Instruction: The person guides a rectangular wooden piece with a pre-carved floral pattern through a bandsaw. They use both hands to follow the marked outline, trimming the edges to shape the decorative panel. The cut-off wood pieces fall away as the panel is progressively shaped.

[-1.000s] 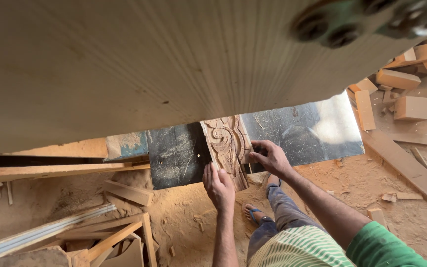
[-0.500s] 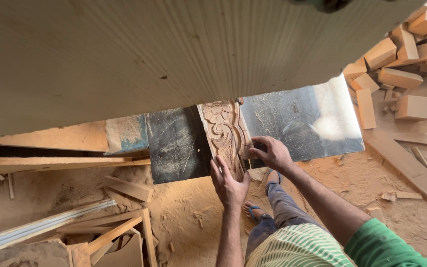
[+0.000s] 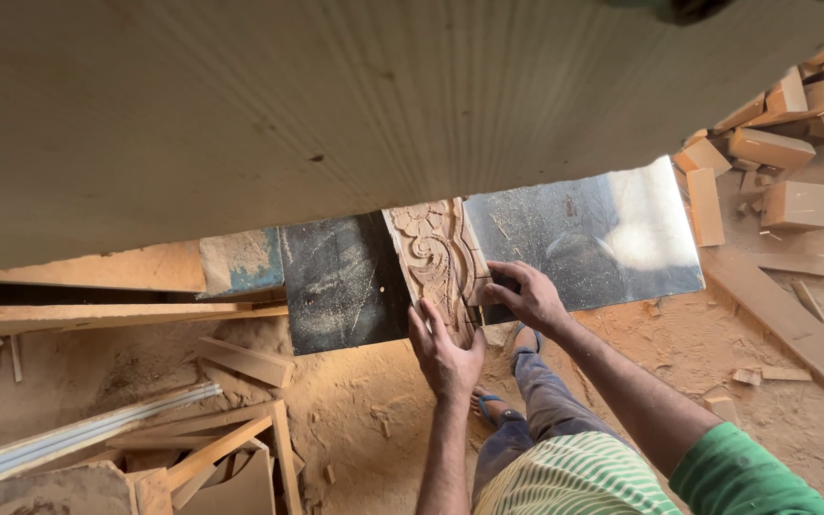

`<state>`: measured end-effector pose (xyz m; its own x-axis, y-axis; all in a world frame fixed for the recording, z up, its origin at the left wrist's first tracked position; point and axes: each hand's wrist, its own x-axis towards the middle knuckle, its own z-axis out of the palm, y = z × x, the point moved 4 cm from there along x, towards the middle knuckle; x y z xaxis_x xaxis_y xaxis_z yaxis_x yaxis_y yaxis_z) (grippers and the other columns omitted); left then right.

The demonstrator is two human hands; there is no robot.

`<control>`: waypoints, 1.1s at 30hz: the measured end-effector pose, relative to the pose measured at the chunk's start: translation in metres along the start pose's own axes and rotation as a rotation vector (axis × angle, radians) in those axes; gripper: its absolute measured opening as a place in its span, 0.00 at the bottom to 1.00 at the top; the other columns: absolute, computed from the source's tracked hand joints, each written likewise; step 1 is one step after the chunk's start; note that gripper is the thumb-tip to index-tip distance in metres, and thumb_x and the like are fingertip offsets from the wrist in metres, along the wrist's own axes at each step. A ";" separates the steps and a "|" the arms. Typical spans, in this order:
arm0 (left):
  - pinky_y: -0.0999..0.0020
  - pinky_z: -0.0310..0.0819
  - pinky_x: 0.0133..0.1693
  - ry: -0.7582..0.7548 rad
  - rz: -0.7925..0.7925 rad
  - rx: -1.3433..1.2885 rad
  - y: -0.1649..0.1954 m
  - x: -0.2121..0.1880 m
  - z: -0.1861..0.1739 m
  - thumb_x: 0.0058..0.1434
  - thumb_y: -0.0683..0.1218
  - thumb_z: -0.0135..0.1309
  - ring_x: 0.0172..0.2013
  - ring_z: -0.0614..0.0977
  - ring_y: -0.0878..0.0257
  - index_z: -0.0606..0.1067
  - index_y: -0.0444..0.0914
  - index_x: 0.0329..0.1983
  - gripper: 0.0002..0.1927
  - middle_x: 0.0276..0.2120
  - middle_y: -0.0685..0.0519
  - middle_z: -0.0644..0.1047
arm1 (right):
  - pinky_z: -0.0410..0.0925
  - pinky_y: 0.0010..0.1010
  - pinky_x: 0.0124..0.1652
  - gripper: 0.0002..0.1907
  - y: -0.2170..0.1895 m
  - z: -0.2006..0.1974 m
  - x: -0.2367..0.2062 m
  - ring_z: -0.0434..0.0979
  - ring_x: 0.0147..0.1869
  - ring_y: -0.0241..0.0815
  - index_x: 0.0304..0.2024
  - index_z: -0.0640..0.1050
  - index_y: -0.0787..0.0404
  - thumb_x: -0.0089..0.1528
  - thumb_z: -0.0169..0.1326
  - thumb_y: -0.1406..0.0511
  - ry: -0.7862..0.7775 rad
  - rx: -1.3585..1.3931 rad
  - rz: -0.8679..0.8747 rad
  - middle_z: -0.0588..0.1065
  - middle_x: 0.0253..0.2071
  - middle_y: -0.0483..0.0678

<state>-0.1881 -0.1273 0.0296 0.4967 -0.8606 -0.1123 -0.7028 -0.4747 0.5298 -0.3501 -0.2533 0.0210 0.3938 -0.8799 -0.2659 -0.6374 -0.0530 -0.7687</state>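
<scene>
Two bare hands are seen from the head camera, both set on a carved wooden piece (image 3: 439,262) that lies on a dark metal machine table (image 3: 345,286); the left hand (image 3: 445,351) is pressed flat, palm down and fingers spread, against the near end of the carving, while the right hand (image 3: 526,294) is curled over its right edge, fingers bent onto the wood and thumb tucked beside it; neither hand is closed fully around the piece, so it is steadied rather than lifted. The far end of the carving is hidden under a broad pale wooden board (image 3: 336,105) that fills the top of the view, so its full length cannot be told. The piece is judged to be stiff and fairly solid, dry and not slippery, though the sawdust strewn on the metal may let it slide easily; the raised scroll relief on its face is judged to be the delicate part, liable to chipping, so the plain side edges and the flat near end are thought the safer places for a hold. Offcut wooden blocks (image 3: 774,153) are piled at the upper right, well apart from the hands; loose wooden strips (image 3: 240,360) lie on the sawdust-covered floor (image 3: 355,401) at the lower left.
</scene>
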 end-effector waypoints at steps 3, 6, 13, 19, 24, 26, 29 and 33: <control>0.42 0.61 0.66 0.008 0.012 -0.003 0.002 0.002 -0.001 0.50 0.58 0.70 0.70 0.59 0.35 0.47 0.34 0.77 0.61 0.73 0.28 0.49 | 0.76 0.35 0.47 0.26 -0.003 0.000 0.000 0.82 0.45 0.42 0.63 0.76 0.52 0.65 0.55 0.52 0.004 -0.004 0.008 0.78 0.45 0.49; 0.42 0.61 0.66 0.002 0.002 0.002 0.004 0.003 -0.002 0.50 0.58 0.70 0.71 0.59 0.35 0.47 0.35 0.77 0.61 0.73 0.28 0.48 | 0.76 0.35 0.48 0.25 -0.006 -0.001 0.000 0.82 0.47 0.42 0.63 0.76 0.52 0.65 0.55 0.52 0.019 0.003 -0.005 0.78 0.47 0.49; 0.44 0.63 0.66 -0.049 -0.067 -0.012 0.003 0.006 0.001 0.50 0.58 0.70 0.71 0.58 0.36 0.46 0.37 0.77 0.61 0.74 0.30 0.47 | 0.76 0.36 0.49 0.25 -0.005 0.003 -0.002 0.82 0.49 0.43 0.63 0.76 0.53 0.66 0.54 0.54 0.034 0.043 0.021 0.78 0.49 0.50; 0.44 0.64 0.65 -0.065 -0.083 -0.063 0.007 -0.006 0.001 0.51 0.59 0.70 0.70 0.58 0.34 0.46 0.35 0.77 0.61 0.74 0.27 0.46 | 0.75 0.40 0.53 0.27 0.000 -0.003 -0.007 0.81 0.51 0.46 0.63 0.75 0.56 0.65 0.56 0.53 0.010 -0.028 -0.064 0.78 0.50 0.51; 0.43 0.64 0.65 0.015 -0.026 -0.040 0.012 -0.010 0.000 0.51 0.57 0.70 0.70 0.59 0.34 0.48 0.32 0.77 0.60 0.73 0.25 0.49 | 0.70 0.44 0.57 0.27 0.003 -0.008 -0.009 0.78 0.55 0.48 0.62 0.76 0.57 0.64 0.56 0.54 0.027 -0.076 -0.164 0.78 0.50 0.52; 0.42 0.63 0.65 0.021 -0.016 -0.033 0.013 -0.008 0.001 0.51 0.57 0.70 0.70 0.59 0.33 0.48 0.32 0.76 0.60 0.72 0.25 0.49 | 0.70 0.43 0.57 0.27 0.006 -0.008 -0.007 0.78 0.54 0.48 0.62 0.76 0.56 0.64 0.56 0.53 0.002 -0.067 -0.105 0.79 0.49 0.51; 0.41 0.63 0.65 0.022 -0.016 -0.045 0.016 -0.002 0.003 0.50 0.57 0.71 0.71 0.58 0.33 0.48 0.33 0.76 0.60 0.72 0.26 0.49 | 0.70 0.42 0.55 0.26 0.005 -0.010 -0.006 0.78 0.54 0.48 0.62 0.76 0.57 0.64 0.56 0.54 0.034 0.016 -0.109 0.78 0.49 0.52; 0.41 0.63 0.66 0.018 -0.020 -0.041 0.017 -0.001 0.003 0.50 0.57 0.71 0.71 0.57 0.34 0.47 0.33 0.77 0.61 0.72 0.26 0.48 | 0.71 0.41 0.53 0.25 0.002 -0.010 -0.005 0.79 0.52 0.47 0.61 0.77 0.57 0.65 0.55 0.54 0.047 -0.020 -0.121 0.79 0.47 0.51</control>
<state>-0.2014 -0.1350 0.0362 0.5198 -0.8474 -0.1085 -0.6711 -0.4836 0.5620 -0.3603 -0.2534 0.0266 0.4373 -0.8877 -0.1438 -0.6001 -0.1690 -0.7818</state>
